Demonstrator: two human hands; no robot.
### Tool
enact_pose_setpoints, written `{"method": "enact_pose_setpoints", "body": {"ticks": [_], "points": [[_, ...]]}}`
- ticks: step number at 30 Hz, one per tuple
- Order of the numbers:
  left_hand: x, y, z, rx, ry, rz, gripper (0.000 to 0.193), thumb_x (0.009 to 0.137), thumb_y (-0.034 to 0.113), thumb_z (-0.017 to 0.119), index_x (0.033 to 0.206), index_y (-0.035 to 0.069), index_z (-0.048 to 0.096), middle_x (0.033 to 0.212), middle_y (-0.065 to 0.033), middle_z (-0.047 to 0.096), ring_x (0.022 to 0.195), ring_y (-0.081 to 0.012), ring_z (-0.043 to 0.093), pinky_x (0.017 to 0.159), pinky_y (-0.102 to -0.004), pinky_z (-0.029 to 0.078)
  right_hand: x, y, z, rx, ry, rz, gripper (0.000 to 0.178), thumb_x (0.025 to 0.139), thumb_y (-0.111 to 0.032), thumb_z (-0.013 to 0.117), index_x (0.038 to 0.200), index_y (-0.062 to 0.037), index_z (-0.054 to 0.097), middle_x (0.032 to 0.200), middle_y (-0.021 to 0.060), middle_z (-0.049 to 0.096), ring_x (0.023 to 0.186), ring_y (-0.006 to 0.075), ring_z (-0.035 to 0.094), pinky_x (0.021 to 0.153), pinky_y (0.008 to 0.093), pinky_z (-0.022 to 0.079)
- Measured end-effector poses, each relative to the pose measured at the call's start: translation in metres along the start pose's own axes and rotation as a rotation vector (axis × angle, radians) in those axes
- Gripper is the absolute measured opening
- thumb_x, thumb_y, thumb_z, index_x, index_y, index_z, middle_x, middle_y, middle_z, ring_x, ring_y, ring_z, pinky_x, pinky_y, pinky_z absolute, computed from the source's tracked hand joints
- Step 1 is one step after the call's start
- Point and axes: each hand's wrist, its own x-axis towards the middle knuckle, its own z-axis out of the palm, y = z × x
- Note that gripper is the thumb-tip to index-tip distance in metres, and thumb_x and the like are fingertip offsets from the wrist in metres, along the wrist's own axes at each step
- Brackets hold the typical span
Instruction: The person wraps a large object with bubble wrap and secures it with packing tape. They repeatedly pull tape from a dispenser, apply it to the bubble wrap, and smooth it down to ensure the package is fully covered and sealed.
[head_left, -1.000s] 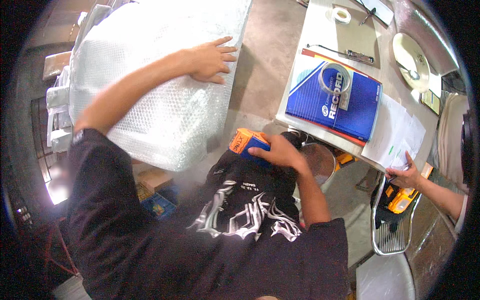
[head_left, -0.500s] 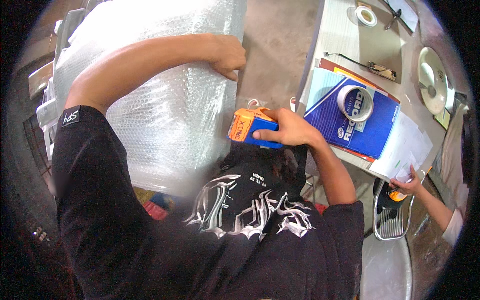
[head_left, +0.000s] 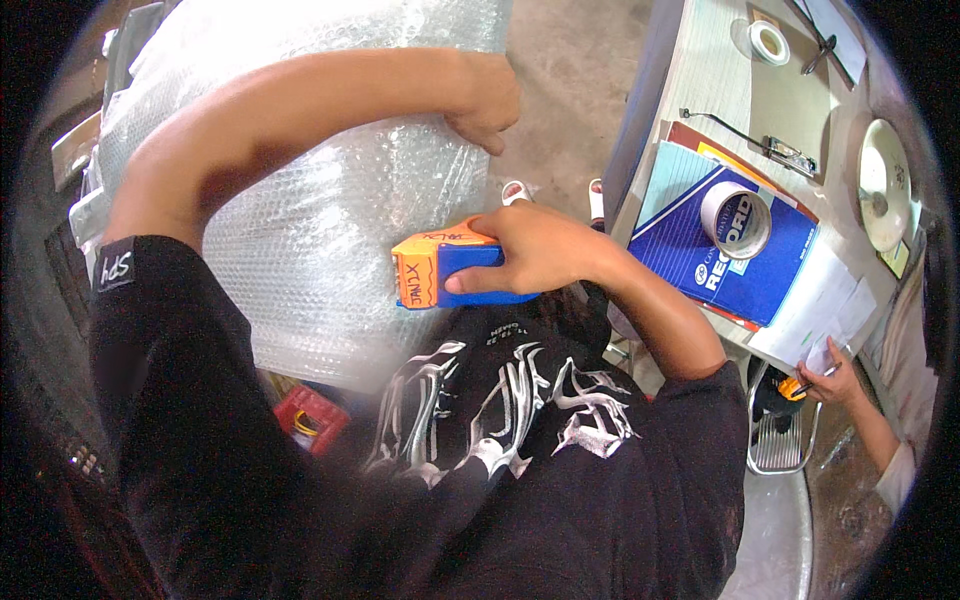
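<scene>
A big bundle in clear bubble wrap spreads across the left and far side in front of me. Over it reaches my left arm, and my left hand is closed at the bundle's right edge, fingers curled downward; what they grip, if anything, is hidden. My right hand holds a boxy orange-and-blue block with dark handwriting on its orange end. Its thumb presses the blue side while the fingers go over the top. The block's left end overlaps the wrap's near right part; whether they touch, I cannot tell.
To the right stands a table with a blue record book, a tape roll, papers and a clipboard. Another person's hand holds a pen near a metal-framed chair. A red crate sits below the wrap.
My right hand has carried the orange-and-blue block leftward, over the wrap's near side. My left hand has shifted slightly up and right, still curled at the edge.
</scene>
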Motion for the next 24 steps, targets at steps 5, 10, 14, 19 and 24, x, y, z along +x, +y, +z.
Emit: {"method": "enact_pose_setpoints", "body": {"ticks": [5, 10, 14, 19, 24], "points": [[-0.02, -0.017, -0.02, 0.101, -0.026, -0.037, 0.052, 0.089, 0.052, 0.062, 0.085, 0.003, 0.077, 0.08, -0.0177, 0.072, 0.083, -0.0386, 0.071, 0.077, -0.0466, 0.056, 0.009, 0.003, 0.004, -0.021, 0.016, 0.04, 0.065, 0.084, -0.064, 0.066, 0.087, 0.0007, 0.074, 0.078, 0.0255, 0.07, 0.076, 0.0423, 0.07, 0.073, 0.0486, 0.055], [-0.001, -0.026, -0.02, 0.038, 0.066, -0.007, 0.054, 0.077, 0.056, 0.075, 0.083, 0.003, 0.077, 0.081, -0.0161, 0.073, 0.082, -0.0374, 0.072, 0.076, -0.0463, 0.057, 0.018, 0.02, 0.002, -0.051, -0.047, 0.097, 0.063, 0.084, -0.065, 0.065, 0.094, -0.0033, 0.075, 0.081, 0.0258, 0.071, 0.079, 0.0425, 0.07, 0.077, 0.0489, 0.055], [0.01, -0.031, -0.013, 0.086, 0.04, -0.005, 0.054, 0.075, 0.056, 0.077, 0.082, 0.002, 0.076, 0.082, -0.0162, 0.074, 0.083, -0.0373, 0.072, 0.076, -0.0466, 0.057, 0.029, 0.044, -0.002, -0.006, -0.078, 0.055, 0.063, 0.085, -0.066, 0.064, 0.107, -0.0079, 0.074, 0.091, 0.0237, 0.073, 0.086, 0.0401, 0.071, 0.081, 0.0484, 0.054], [0.009, -0.034, -0.007, 0.083, 0.017, -0.019, 0.055, 0.074, 0.056, 0.078, 0.082, 0.002, 0.076, 0.082, -0.0162, 0.074, 0.084, -0.0371, 0.072, 0.077, -0.0463, 0.057, 0.04, 0.062, -0.005, -0.012, -0.137, -0.001, 0.065, 0.086, -0.067, 0.063, 0.114, -0.0087, 0.072, 0.095, 0.0208, 0.074, 0.087, 0.0382, 0.071, 0.08, 0.0472, 0.053], [0.005, -0.033, -0.006, 0.072, 0.051, -0.052, 0.058, 0.073, 0.058, 0.078, 0.082, 0.001, 0.076, 0.083, -0.0161, 0.074, 0.085, -0.0367, 0.072, 0.078, -0.0457, 0.057, 0.042, 0.066, -0.008, -0.026, -0.17, 0.039, 0.071, 0.086, -0.066, 0.065, 0.115, -0.0013, 0.07, 0.096, 0.0225, 0.073, 0.088, 0.0362, 0.07, 0.08, 0.045, 0.053]]}}
